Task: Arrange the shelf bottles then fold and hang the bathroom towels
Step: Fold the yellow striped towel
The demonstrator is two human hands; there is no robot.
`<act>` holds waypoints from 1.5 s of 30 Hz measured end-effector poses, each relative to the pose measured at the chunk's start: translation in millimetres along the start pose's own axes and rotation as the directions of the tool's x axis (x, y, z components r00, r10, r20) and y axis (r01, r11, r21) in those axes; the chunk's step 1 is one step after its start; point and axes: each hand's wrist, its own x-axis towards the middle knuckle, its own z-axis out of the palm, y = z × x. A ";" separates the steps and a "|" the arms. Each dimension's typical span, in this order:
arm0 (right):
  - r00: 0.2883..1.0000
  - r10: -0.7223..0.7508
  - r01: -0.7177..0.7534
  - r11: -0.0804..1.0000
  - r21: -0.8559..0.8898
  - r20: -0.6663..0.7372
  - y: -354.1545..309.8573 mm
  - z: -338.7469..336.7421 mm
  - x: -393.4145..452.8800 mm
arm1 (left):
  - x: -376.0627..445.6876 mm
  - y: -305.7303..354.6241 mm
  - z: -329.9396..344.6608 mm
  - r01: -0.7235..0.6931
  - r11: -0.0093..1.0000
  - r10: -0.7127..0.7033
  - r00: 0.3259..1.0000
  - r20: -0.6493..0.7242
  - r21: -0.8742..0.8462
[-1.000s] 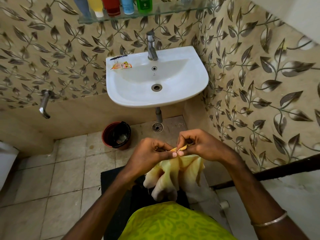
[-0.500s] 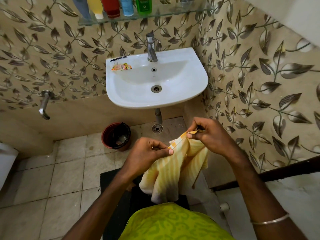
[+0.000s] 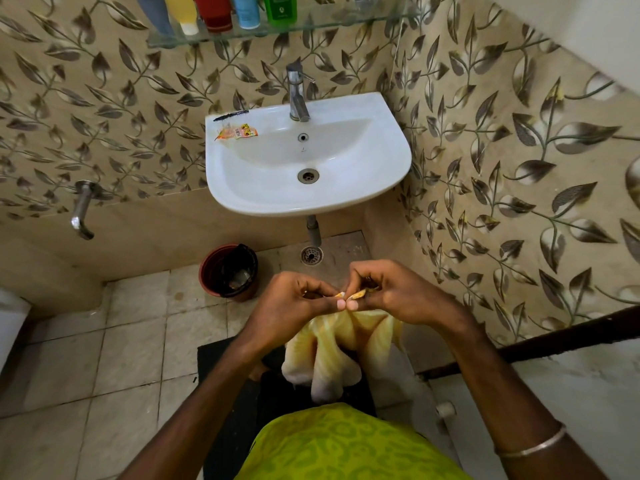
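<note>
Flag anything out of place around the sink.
A torn orange sachet and a thin black stick-like item lie loose on the basin's back left rim, like litter. The shelf bottles stand upright.

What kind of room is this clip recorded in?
A small home bathroom, most likely: a wall-hung white sink with a tap, a glass shelf of toiletry bottles above, and a floor drain.

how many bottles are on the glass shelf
5, in a row on the glass shelf: grey-blue bottle, yellow bottle, red bottle, light blue bottle, green bottle. More may be cropped above.
</note>
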 end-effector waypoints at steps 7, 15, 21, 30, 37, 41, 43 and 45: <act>0.989 0.001 -0.028 0.983 -0.179 -0.151 -5.8 -11.5 3.7 | -2.5 -0.2 -2.3 0.106 0.993 -0.106 0.994 0.009 -0.045; 0.932 -0.011 -0.088 0.963 -0.253 -0.363 2.9 -30.1 1.9 | -0.4 -0.6 -3.5 0.130 0.991 -0.131 0.991 -0.023 -0.021; 0.933 0.025 -0.119 0.963 -0.243 -0.359 8.1 -22.5 3.4 | 4.7 1.7 -1.1 0.095 0.995 -0.094 0.995 -0.032 0.018; 0.999 0.002 -0.002 1.000 -0.010 -0.042 1.7 -0.2 -0.2 | 6.4 2.9 -0.8 0.034 0.997 -0.033 0.999 -0.012 0.063; 0.996 0.014 -0.019 0.999 -0.049 -0.086 -2.9 -2.6 3.3 | 1.8 3.0 -1.9 0.077 0.996 -0.078 0.996 0.034 0.039; 0.984 0.028 -0.051 0.990 -0.129 -0.178 -1.2 -11.7 6.1 | -0.3 3.1 -3.9 0.114 0.993 -0.113 0.993 0.016 -0.017; 0.976 0.020 -0.058 0.984 -0.171 -0.219 -0.3 -16.8 5.4 | -0.7 2.8 -4.6 0.124 0.992 -0.124 0.992 0.007 -0.011; 0.964 0.021 -0.075 0.978 -0.194 -0.264 0.7 -19.7 4.8 | -0.4 2.2 -5.5 0.132 0.991 -0.132 0.991 0.002 -0.001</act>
